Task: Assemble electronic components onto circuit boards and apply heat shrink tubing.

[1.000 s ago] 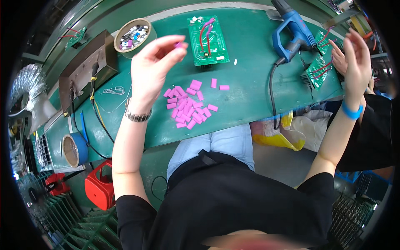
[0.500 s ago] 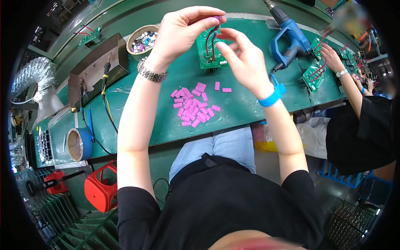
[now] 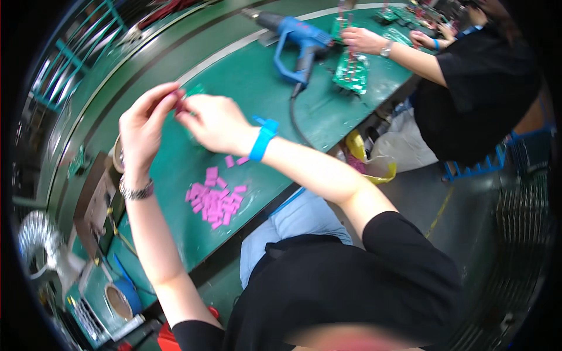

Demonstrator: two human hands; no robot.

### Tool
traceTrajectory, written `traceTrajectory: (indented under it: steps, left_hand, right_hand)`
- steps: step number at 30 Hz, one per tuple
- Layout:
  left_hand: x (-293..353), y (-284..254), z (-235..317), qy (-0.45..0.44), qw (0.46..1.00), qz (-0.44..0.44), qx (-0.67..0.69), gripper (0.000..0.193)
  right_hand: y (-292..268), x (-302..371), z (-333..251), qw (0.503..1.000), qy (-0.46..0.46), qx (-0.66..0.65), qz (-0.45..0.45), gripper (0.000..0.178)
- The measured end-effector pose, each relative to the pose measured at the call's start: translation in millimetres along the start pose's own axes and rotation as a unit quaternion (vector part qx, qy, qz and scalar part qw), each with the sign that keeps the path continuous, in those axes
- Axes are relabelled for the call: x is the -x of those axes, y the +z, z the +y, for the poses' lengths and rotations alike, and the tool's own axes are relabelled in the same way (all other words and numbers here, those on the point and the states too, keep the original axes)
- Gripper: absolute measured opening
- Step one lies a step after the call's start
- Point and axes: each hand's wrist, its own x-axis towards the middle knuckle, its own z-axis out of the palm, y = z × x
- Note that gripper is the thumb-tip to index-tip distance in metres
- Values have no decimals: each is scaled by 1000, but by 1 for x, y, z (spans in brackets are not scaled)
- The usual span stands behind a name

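Observation:
My left hand [image 3: 142, 126] is closed in a pinch on dark red wires [image 3: 178, 100], blurred by motion. My right hand [image 3: 219, 124] meets it there, thumb and fingers pressed together at the same wires. Behind my right hand shows part of a green circuit board [image 3: 196, 89]; the rest is hidden. Short flat pink sleeve pieces [image 3: 213, 202] lie heaped on the green bench [image 3: 246, 82] below my hands. A few lie apart from the heap, near my right wrist.
A blue heat gun [image 3: 295, 44] lies beyond my right hand, its cord trailing over the bench. To the right a co-worker's hand [image 3: 363, 41] is at another circuit board [image 3: 351, 73]. A blue tape roll [image 3: 124, 298] and a brown metal tray [image 3: 93, 216] stand at left.
The view has swung to the right and tilted. My right hand's fingers, spread half a second ago, have closed in beside my left fingertips at the wires.

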Motion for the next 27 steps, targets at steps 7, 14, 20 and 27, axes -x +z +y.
traceTrajectory:
  steps: [7,14,20,27]
  left_hand:
    - [-3,1,5,-30,999,3,-9,22]
    - [4,4,-5,-18,998,63,4,24]
    - [2,17,-8,-2,992,122,-5,24]
    - [-1,14,-9,-4,992,117,-39,25]
  right_hand:
    - [1,0,3,998,-36,-44,38,17]
    - [-6,1,3,997,-53,-46,18,17]
    - [3,1,12,994,-51,-85,53,17]
    - [12,-1,18,984,-72,-117,113,16]
